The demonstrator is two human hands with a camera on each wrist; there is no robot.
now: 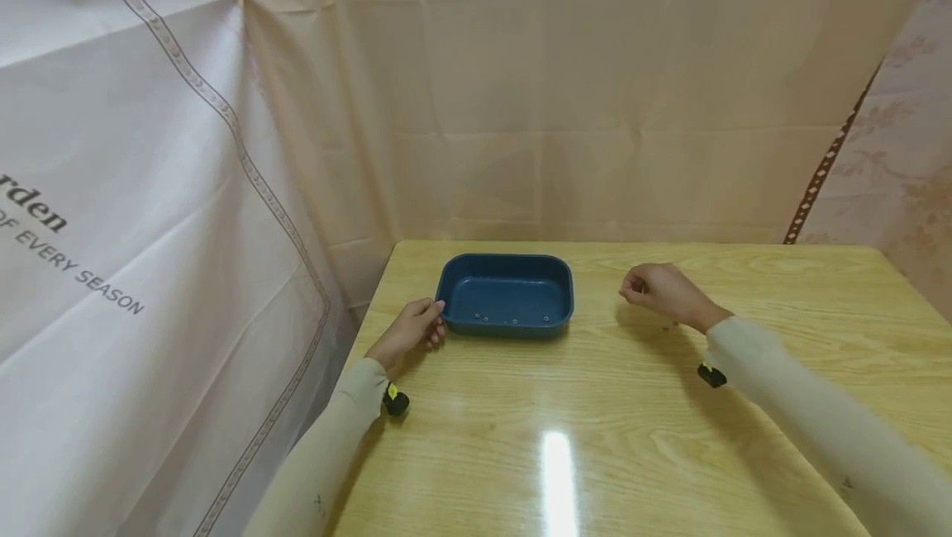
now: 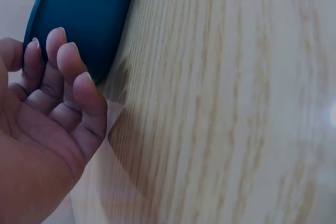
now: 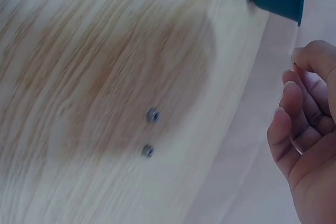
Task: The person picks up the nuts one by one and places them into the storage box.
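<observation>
A blue rectangular tray (image 1: 506, 329) stands toward the table's far edge, with several small metal nuts (image 1: 515, 321) along the near side of its floor. At its left end my left hand (image 1: 412, 329) pinches the rim between thumb and index finger. The other left fingers (image 2: 86, 95) curl loosely beside the outer wall. My right hand (image 1: 664, 289) is raised over the table, right of the tray, its fingers bent and thumb near the index fingertip. I cannot tell whether something small is between them. Two metal nuts (image 3: 153, 115) lie on the wood below this hand.
The light wood-grain table (image 1: 476, 438) has its far edge just behind the tray. A beige cloth (image 1: 595, 107) hangs behind it, and a pale printed cloth (image 1: 149, 190) hangs along the left side.
</observation>
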